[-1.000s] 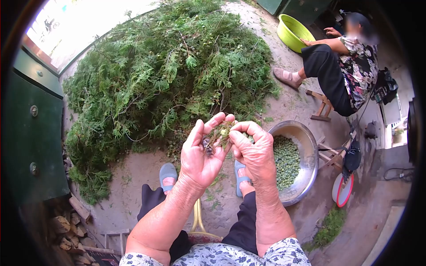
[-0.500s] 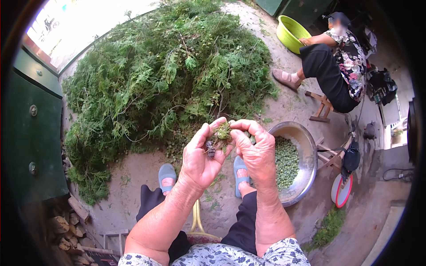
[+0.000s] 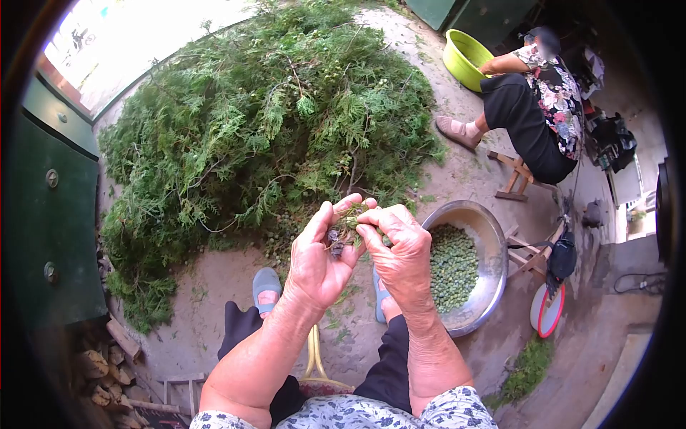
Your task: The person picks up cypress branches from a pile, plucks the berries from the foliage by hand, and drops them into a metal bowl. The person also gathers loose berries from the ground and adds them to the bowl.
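Note:
My left hand [image 3: 312, 266], palm turned up and fingers curled, cradles a small evergreen sprig [image 3: 350, 223] with dark, dried cones [image 3: 334, 242] near its thumb side. The thumb and fingertips of my right hand [image 3: 400, 252] are pinched together on the sprig's right side. A bit of green shows under the right fingers, but I cannot make out whether it is a cone. Just right of my right hand stands a metal basin [image 3: 493, 275] with many small green cones [image 3: 454, 268] in it.
A large heap of evergreen branches [image 3: 250, 136] lies ahead. At the upper right a seated person [image 3: 532, 118] reaches into a yellow-green tub [image 3: 464, 57]. A wooden stool [image 3: 532, 254], a red-rimmed round item [image 3: 549, 309], firewood [image 3: 107, 372] and a green cabinet [image 3: 61, 229] stand around.
My right hand has moved slightly left, closer over the sprig and my left palm. The other person has leaned farther toward the tub. The view has shifted slightly.

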